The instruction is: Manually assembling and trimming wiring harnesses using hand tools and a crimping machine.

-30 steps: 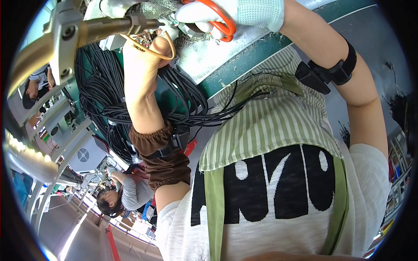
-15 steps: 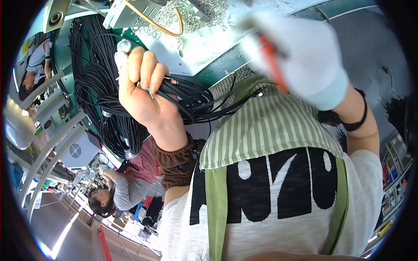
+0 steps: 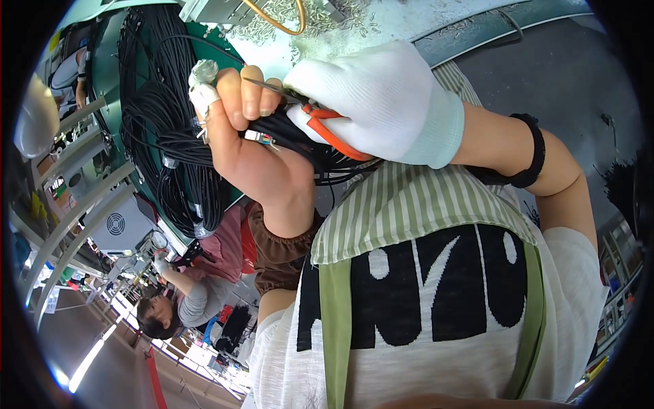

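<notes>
My bare left hand, its thumb wrapped in white tape, is closed round a black cable from a bundle. Beside its palm a small white connector with thin coloured wires sticks out. In a white knit glove, my right hand grips red-handled cutters. Their metal tip lies against the fingertips of my left hand; what is between the jaws is hidden.
Coils of black cable hang and lie on the green bench at left. Past my hands, small metal offcuts litter a white surface under an orange tube. A co-worker sits at lower left.
My right hand has come left and down with the cutters, from a blurred swing to my left hand. The left hand has shifted slightly right, and its white connector now shows beside the palm.
</notes>
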### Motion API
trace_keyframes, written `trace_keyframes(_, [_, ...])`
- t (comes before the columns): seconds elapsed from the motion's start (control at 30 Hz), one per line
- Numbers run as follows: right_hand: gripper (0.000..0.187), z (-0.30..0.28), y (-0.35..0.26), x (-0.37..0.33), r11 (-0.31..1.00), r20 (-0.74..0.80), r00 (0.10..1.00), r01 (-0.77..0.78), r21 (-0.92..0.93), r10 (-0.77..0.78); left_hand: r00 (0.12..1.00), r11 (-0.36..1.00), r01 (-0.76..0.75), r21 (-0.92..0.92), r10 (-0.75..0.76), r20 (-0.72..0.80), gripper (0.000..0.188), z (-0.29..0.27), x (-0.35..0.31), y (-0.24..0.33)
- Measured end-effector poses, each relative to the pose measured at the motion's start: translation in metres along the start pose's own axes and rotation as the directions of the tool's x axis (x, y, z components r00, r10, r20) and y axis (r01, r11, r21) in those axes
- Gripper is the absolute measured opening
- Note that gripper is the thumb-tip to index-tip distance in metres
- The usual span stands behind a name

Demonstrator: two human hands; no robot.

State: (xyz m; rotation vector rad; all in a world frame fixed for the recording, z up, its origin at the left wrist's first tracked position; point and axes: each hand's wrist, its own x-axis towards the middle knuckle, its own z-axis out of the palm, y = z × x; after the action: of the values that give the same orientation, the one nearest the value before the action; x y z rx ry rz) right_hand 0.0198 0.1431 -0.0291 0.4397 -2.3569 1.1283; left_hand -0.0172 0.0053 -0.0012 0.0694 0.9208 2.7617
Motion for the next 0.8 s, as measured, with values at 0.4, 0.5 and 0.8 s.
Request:
trace_keyframes(0.4, [0.020,-0.092,0.001,0.017,-0.016,0.617,0.493,-0.774,0.633,0.614,0.953,0.588,-0.159,0.793,-0.120,0.279,0.021,0.018,-0.002,-0.016])
trace_keyframes(0.5, [0.021,-0.094,0.002,0.011,0.044,0.574,0.519,-0.765,0.643,0.633,0.893,0.677,0.068,0.733,-0.369,0.258,0.026,0.020,-0.006,-0.010])
trace_keyframes(0.8, [0.016,-0.107,0.032,-0.003,0.146,0.762,0.539,-0.839,0.525,0.360,0.839,0.331,-0.278,0.902,-0.374,0.396,0.023,0.020,-0.001,-0.003])
